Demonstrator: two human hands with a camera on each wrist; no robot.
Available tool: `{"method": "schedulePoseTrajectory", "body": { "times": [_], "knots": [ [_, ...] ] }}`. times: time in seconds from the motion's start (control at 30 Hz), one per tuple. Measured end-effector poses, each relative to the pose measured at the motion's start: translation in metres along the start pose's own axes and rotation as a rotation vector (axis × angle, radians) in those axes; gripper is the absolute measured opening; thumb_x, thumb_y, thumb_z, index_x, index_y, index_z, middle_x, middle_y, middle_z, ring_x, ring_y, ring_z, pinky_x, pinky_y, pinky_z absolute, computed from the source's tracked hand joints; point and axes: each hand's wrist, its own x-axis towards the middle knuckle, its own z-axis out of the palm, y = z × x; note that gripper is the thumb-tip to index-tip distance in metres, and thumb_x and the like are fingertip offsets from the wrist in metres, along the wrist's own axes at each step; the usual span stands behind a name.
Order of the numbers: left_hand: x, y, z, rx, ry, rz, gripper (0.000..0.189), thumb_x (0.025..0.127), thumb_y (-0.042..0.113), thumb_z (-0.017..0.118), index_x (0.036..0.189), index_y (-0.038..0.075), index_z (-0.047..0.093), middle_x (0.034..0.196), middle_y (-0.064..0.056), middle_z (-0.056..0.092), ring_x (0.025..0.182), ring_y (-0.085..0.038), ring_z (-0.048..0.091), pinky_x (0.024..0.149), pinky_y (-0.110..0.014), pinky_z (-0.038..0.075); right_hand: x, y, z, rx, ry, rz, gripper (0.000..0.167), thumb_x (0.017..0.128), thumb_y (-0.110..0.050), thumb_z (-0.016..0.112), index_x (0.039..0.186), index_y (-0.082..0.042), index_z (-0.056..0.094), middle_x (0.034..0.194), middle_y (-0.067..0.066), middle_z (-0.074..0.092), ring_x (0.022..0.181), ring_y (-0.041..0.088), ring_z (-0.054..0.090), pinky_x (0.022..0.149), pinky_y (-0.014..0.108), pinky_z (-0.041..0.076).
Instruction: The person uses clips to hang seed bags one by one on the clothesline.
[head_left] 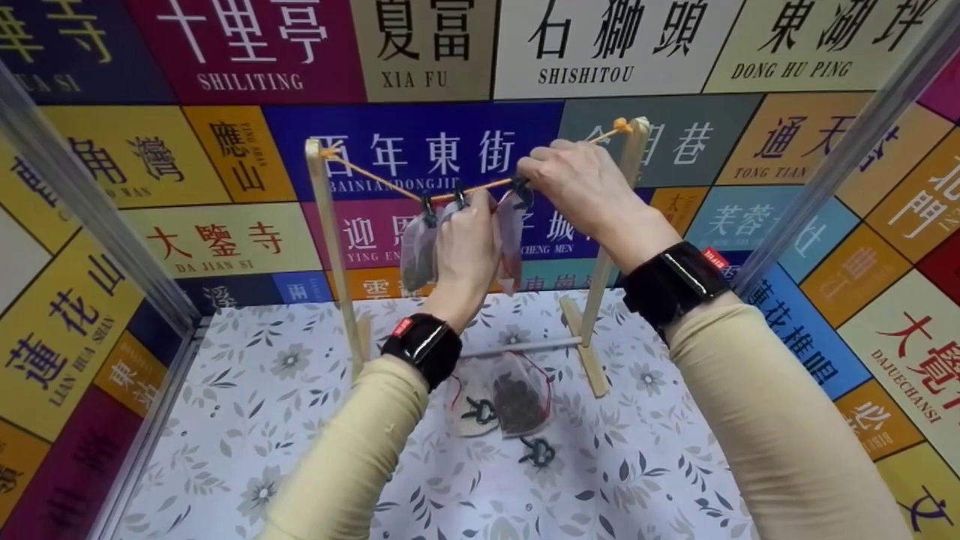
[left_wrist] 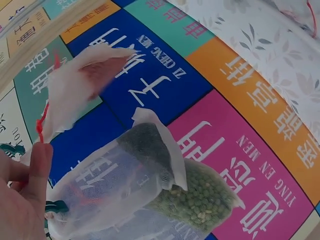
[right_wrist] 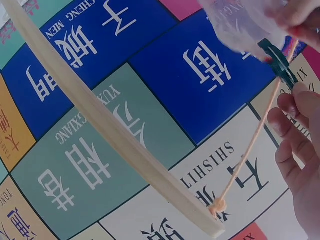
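Observation:
My right hand (head_left: 581,180) pinches a dark green clip (right_wrist: 280,62) at the orange cord (head_left: 375,178). Beside it, the fingers of my left hand (head_left: 466,244) pinch the top of a white mesh bag (left_wrist: 75,90) with a red drawstring and reddish contents. That bag's upper edge meets the clip's jaws; whether they bite on it cannot be told. Left of it, two more mesh bags hang from the cord by clips, one with green beans (left_wrist: 197,202), the other with dark contents (left_wrist: 147,145). My left hand partly covers them in the head view.
A wooden left post (head_left: 334,247) and right post (head_left: 604,270) carry the cord, joined low down by a pale bar (head_left: 525,346). On the floral cloth lie a dark-filled mesh bag (head_left: 519,401), a pale bag (head_left: 469,426) with a clip on it, and a loose clip (head_left: 538,451).

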Motion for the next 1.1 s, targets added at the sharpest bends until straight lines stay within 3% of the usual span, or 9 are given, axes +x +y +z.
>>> {"method": "schedulePoseTrajectory", "body": {
  "times": [0.17, 0.33, 0.63, 0.83, 1.0, 1.1],
  "knots": [
    [0.0, 0.003, -0.005, -0.049, 0.02, 0.019, 0.014, 0.104, 0.022, 0.051, 0.107, 0.011, 0.06, 0.09, -0.011, 0.077, 0.076, -0.031, 0.074, 0.06, -0.042, 0.056, -0.004, -0.002, -0.001, 0.005, 0.017, -0.001, 0.008, 0.099, -0.014, 0.061, 0.102, -0.008, 0.065, 0.091, 0.011, 0.07, 0.078, 0.029, 0.06, 0.071, 0.04, 0.057],
    [-0.001, 0.003, -0.008, -0.053, 0.05, 0.026, 0.016, 0.104, 0.024, 0.051, 0.109, 0.011, 0.06, 0.091, -0.011, 0.077, 0.075, -0.031, 0.074, 0.059, -0.042, 0.057, -0.008, -0.004, -0.001, -0.038, 0.0, 0.002, 0.025, 0.097, -0.019, 0.064, 0.117, -0.005, 0.059, 0.102, 0.013, 0.068, 0.085, 0.03, 0.059, 0.074, 0.041, 0.058],
    [-0.015, 0.003, -0.012, 0.021, 0.042, 0.093, 0.018, 0.102, 0.02, 0.056, 0.117, 0.009, 0.059, 0.092, -0.015, 0.076, 0.068, -0.031, 0.073, 0.055, -0.041, 0.058, -0.02, -0.011, 0.007, -0.091, 0.003, 0.025, 0.037, 0.099, -0.024, 0.062, 0.131, -0.007, 0.057, 0.112, 0.015, 0.066, 0.094, 0.031, 0.061, 0.081, 0.04, 0.059],
    [-0.022, 0.007, -0.019, 0.065, 0.072, 0.222, 0.02, 0.097, 0.018, 0.062, 0.114, 0.008, 0.06, 0.088, -0.012, 0.074, 0.062, -0.029, 0.071, 0.051, -0.04, 0.056, -0.03, -0.015, 0.015, -0.059, 0.002, 0.098, 0.056, 0.099, -0.029, 0.062, 0.149, -0.01, 0.044, 0.127, 0.017, 0.061, 0.111, 0.032, 0.062, 0.088, 0.041, 0.059],
    [-0.032, 0.007, -0.019, 0.154, 0.184, 0.404, 0.011, 0.098, 0.02, 0.062, 0.102, 0.009, 0.062, 0.08, -0.004, 0.071, 0.055, -0.019, 0.066, 0.044, -0.032, 0.052, -0.043, -0.014, 0.022, 0.015, 0.037, 0.183, 0.06, 0.098, -0.03, 0.063, 0.15, -0.009, 0.041, 0.129, 0.017, 0.059, 0.106, 0.033, 0.063, 0.082, 0.041, 0.059],
    [-0.041, 0.002, -0.015, 0.185, 0.207, 0.477, 0.011, 0.097, 0.02, 0.063, 0.095, 0.01, 0.061, 0.076, -0.002, 0.068, 0.054, -0.017, 0.063, 0.043, -0.031, 0.05, -0.056, -0.012, 0.029, 0.052, 0.052, 0.21, 0.056, 0.098, -0.028, 0.064, 0.146, -0.007, 0.045, 0.124, 0.018, 0.06, 0.102, 0.033, 0.064, 0.077, 0.041, 0.059]
  ]
}}
